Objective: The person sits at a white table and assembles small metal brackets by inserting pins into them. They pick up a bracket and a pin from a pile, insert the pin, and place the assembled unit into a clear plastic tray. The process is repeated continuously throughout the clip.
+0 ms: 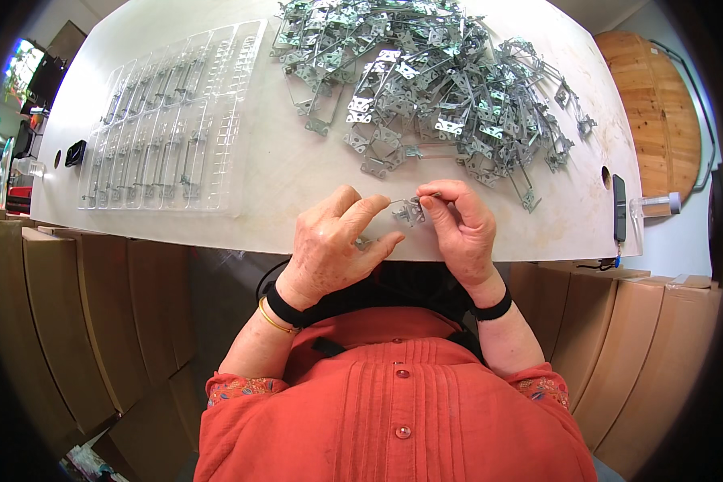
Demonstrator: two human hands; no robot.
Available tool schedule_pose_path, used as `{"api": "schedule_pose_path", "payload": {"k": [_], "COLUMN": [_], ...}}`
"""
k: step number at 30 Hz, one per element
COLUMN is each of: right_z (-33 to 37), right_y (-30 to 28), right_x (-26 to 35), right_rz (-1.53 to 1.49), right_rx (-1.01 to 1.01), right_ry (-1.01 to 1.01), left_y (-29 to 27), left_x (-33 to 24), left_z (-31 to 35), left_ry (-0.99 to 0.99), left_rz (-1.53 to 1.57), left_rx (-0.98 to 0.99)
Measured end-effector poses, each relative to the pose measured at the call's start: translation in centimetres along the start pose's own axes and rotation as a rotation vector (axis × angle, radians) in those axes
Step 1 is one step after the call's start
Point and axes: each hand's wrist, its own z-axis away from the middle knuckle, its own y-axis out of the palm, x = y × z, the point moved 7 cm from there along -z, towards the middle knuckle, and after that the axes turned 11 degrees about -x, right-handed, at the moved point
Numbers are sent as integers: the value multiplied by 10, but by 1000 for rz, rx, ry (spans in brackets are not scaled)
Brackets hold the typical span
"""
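Note:
My right hand [462, 229] pinches a small metal bracket [410, 212] between thumb and fingertips, just over the table's near edge. My left hand [337, 241] is beside it, thumb and index finger spread apart and pointing toward the bracket. Whether the left index fingertip touches the thin rod on the bracket, I cannot tell. Another bit of metal shows partly under the left hand. Beyond both hands lies a large heap of silvery metal brackets with thin rods [450, 88], piled loosely.
A clear plastic tray [229, 153] with several rod-like metal parts in its slots lies on the left of the white table [273, 177]. A black device [619, 209] and a capped clear tube [657, 206] are at the right edge. Cardboard boxes [96, 313] stand below.

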Motion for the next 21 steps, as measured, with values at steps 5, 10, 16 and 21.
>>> {"api": "schedule_pose_path", "payload": {"k": [5, 10, 16, 21], "right_z": [3, -1, 4, -2], "right_y": [0, 1, 1, 1], "right_x": [-6, 1, -10, 1], "right_rz": [-45, -3, -89, 9], "right_rx": [-3, -3, -16, -2], "right_ry": [64, -15, 103, -27], "left_y": [0, 0, 0, 0], "left_x": [0, 0, 0, 0], "left_z": [0, 1, 0, 0], "left_ry": [-4, -1, 5, 5], "left_rz": [0, 6, 3, 1], "left_rx": [11, 6, 5, 5]}}
